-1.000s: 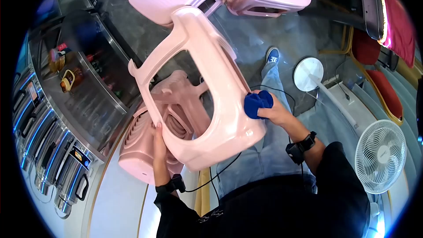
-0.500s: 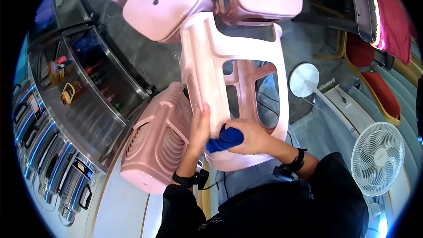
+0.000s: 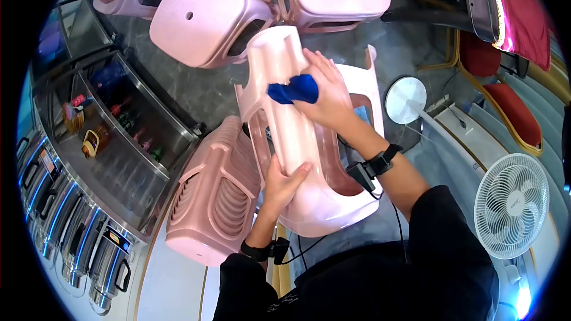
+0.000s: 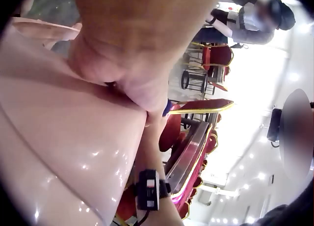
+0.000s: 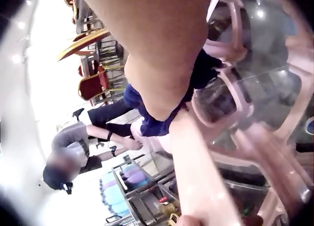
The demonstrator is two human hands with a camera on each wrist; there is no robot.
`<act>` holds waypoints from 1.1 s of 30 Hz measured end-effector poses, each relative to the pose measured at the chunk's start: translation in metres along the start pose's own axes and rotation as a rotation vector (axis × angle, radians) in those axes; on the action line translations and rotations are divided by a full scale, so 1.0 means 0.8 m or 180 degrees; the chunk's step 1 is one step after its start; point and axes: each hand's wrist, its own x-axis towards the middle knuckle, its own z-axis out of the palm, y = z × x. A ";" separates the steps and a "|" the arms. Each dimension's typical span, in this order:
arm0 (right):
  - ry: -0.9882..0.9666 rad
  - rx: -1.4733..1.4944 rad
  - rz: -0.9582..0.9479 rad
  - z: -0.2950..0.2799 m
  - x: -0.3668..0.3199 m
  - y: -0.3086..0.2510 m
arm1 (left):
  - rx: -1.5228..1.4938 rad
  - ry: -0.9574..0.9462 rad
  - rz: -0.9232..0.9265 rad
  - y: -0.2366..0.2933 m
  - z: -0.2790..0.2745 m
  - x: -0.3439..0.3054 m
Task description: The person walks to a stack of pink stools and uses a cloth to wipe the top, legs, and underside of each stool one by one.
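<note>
A pink plastic stool (image 3: 291, 137) lies tipped on its side in front of the person, its leg openings showing. The left hand (image 3: 284, 187) grips the near part of the stool's side, thumb lying across the ridged surface. Farther up the same side, the right hand (image 3: 327, 95) holds a dark blue cloth (image 3: 294, 89) against the plastic. In the right wrist view, the cloth (image 5: 196, 76) is bunched around the thumb and bears on the stool's edge. The left wrist view has the left hand (image 4: 122, 54) over the glossy pink surface; its fingertips are hidden.
Nested pink stools (image 3: 211, 202) lie at the left. More pink stools (image 3: 196, 18) stand ahead, one with another person's foot on it. A metal cabinet (image 3: 143, 137) holding bottles is at far left. On the right are a white fan (image 3: 513, 205) and a round white base (image 3: 406, 100).
The stool has turned so its narrow ridged side faces up. The right hand with the cloth has moved from its near end up along that side. The left hand has shifted onto the same side.
</note>
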 end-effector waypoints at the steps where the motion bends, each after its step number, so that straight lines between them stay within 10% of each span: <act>1: -0.0063 -0.0086 -0.0072 -0.006 -0.002 0.013 | -0.0180 0.0072 -0.0086 0.000 0.000 0.002; 5: -0.0280 -0.0302 -0.0220 -0.043 -0.021 0.074 | 0.0004 0.0122 -0.0258 -0.022 -0.028 0.003; 8: 0.0187 -0.0020 0.0831 -0.045 -0.057 0.172 | -0.0329 0.0214 -0.0347 -0.024 -0.040 -0.007; 10: 0.0729 0.0172 0.1715 -0.040 -0.044 0.170 | -0.0301 0.0194 -0.0249 -0.020 -0.037 -0.010; 16: 0.0280 -0.0468 0.0696 0.021 0.017 -0.008 | 0.0089 0.0239 -0.0210 -0.017 -0.012 -0.013; 23: 0.0475 -0.1167 0.1649 -0.014 -0.020 0.136 | -0.0105 0.0411 -0.0299 -0.029 -0.031 -0.038; 31: 0.0157 -0.0170 0.0897 0.057 -0.008 -0.014 | -0.0016 0.0751 -0.0339 -0.030 -0.026 -0.023; 33: 0.0283 -0.0253 0.1576 0.061 -0.010 0.025 | -0.0017 0.0681 -0.0381 -0.029 -0.032 -0.034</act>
